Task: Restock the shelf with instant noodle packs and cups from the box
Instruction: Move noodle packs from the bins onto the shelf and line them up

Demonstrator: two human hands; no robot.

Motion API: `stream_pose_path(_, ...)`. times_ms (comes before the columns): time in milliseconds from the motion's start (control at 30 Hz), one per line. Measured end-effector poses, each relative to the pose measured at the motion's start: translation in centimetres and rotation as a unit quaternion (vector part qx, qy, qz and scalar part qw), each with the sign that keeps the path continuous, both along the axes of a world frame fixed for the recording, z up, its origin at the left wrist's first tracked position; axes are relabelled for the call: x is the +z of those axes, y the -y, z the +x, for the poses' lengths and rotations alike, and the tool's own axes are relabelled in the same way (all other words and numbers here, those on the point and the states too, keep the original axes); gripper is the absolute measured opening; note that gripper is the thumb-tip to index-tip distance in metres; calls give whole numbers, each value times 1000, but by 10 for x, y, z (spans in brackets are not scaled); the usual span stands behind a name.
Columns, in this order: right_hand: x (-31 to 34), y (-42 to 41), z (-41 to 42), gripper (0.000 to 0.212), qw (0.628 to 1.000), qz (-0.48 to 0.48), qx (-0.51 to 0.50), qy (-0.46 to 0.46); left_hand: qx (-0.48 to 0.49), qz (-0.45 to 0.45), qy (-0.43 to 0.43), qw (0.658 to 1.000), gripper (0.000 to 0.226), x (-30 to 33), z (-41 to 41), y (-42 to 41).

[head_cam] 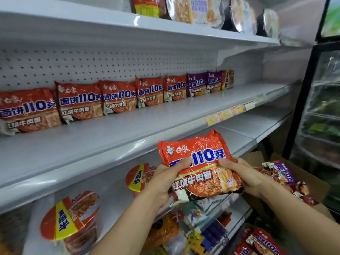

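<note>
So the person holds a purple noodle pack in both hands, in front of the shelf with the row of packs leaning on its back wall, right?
Not quite: the noodle pack is red-orange, not purple. The head view shows it held by the left hand and the right hand, in front of the shelf with the row of packs leaning on its back wall. Purple packs stand only at that row's right end.

Retail shop, white metal shelf (128, 126) with pegboard back, noodle packs (81, 102) faced in a row, price labels (226, 114) on shelf edge, glass-door fridge (320, 107) far right
</note>
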State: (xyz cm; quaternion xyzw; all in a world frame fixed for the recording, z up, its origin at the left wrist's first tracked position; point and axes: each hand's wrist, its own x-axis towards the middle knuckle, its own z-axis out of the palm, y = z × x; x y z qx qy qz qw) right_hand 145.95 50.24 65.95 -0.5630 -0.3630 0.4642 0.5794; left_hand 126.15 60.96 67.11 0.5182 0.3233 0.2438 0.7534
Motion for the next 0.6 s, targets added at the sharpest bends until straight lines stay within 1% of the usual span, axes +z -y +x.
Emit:
stream_pose_path(100, 10, -3, 9, 115, 1000, 12, 3, 12, 28, -7, 14, 999, 45, 8, 13, 2)
stream_pose_path(200, 14, -5, 17, 113, 999, 33, 9, 9, 82, 5, 33, 996, 51, 11, 25, 7)
stream_pose_path(300, 23, -10, 26, 112, 998, 58, 16, 5, 147, 64, 57, 985, 54, 15, 36, 9)
stream_pose_path(400, 37, -19, 32, 113, 995, 95, 25, -2, 167, 138, 76, 973, 53, 29, 39, 7)
stream_pose_path(500, 54, -36, 32, 112, 991, 130, 33, 27, 194, 192, 69, 960, 50, 46, 34, -1)
stream_pose_path(567, 64, -50, 25, 106, 987, 157, 35, 26, 214, 219, 66, 950, 49, 56, 28, -9)
stream_pose_path(600, 67, -58, 21, 97, 985, 167, 41, 19, 224, 229, 63, 945, 49, 61, 24, -14)
